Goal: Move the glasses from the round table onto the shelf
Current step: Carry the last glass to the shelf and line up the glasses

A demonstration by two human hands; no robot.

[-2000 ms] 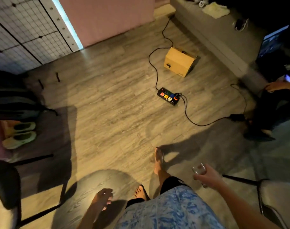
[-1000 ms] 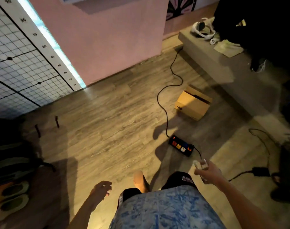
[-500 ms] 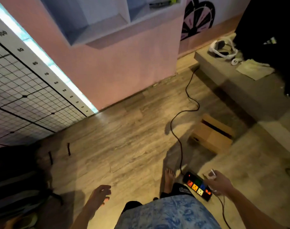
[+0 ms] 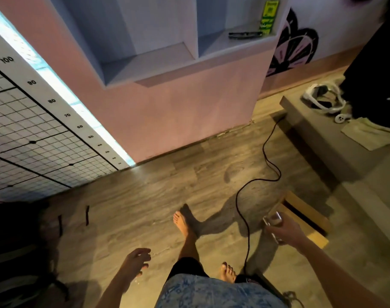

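right hand (image 4: 286,232) gripping clear glass (image 4: 272,220), left hand (image 4: 136,262) loose — grainy wood floor (image 4: 145,196)

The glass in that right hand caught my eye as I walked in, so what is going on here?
A person is walking barefoot across the wood floor, carrying a clear drinking glass in the right hand. The left hand hangs open and holds nothing. Ahead, a wall shelf has a bare left compartment. A black power cable trails across the floor just beside the feet, and a cardboard box lies below the right hand.
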